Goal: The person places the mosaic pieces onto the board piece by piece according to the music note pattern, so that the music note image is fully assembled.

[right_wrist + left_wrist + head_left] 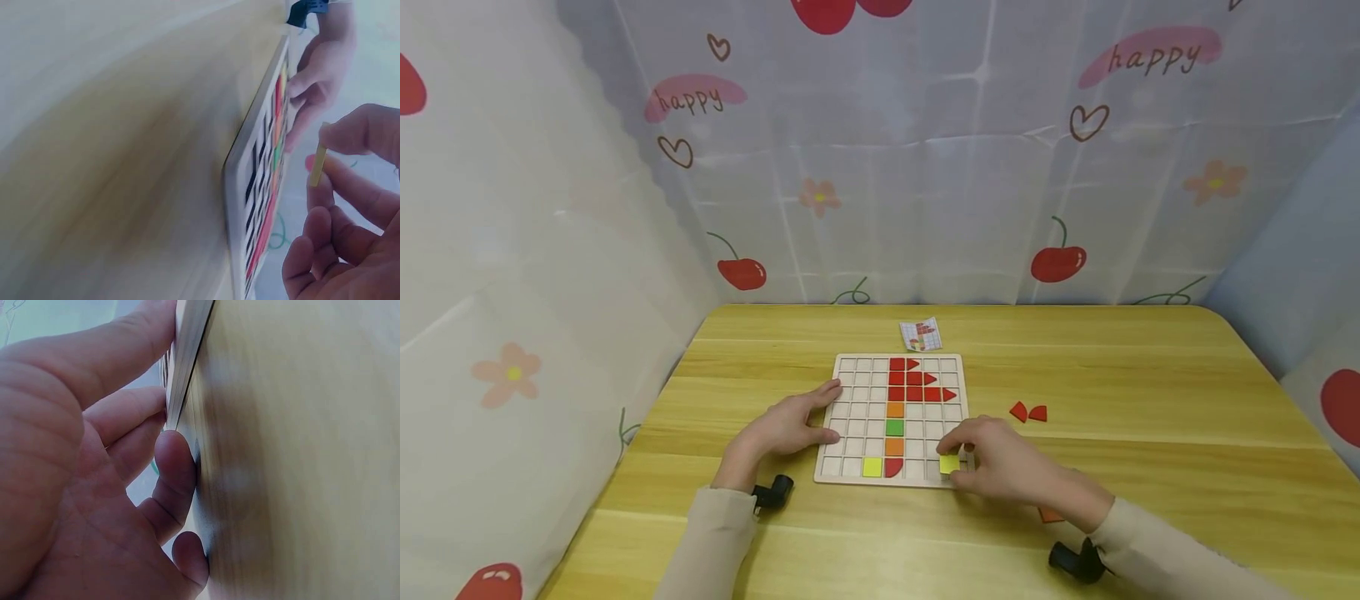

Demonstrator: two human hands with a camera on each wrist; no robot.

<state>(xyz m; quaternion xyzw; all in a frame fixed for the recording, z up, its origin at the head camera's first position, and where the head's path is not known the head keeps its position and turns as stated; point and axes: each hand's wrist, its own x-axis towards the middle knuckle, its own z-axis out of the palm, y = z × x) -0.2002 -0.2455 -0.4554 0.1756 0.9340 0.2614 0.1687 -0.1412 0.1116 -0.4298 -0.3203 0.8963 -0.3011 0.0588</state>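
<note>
A white grid board (857, 481) lies on the table with coloured tiles set in some of its squares. Three rows of red tiles (914, 379) end in points at the right. Below them runs a column of orange, green (895, 427) and orange. A yellow square (872, 467) and a red rounded tile (892, 467) sit in the bottom row. My left hand (786, 425) rests at the board's left edge, thumb and fingertips touching it. Over the board's lower right corner, my right hand (1000, 467) pinches a yellow square tile (319, 164) between thumb and fingers.
A small printed card (921, 335) with a coloured grid picture lies behind the board. Two red quarter-round tiles (1028, 412) lie right of it. An orange tile (1051, 514) shows partly under the right forearm. Patterned curtains (910, 217) stand behind the table.
</note>
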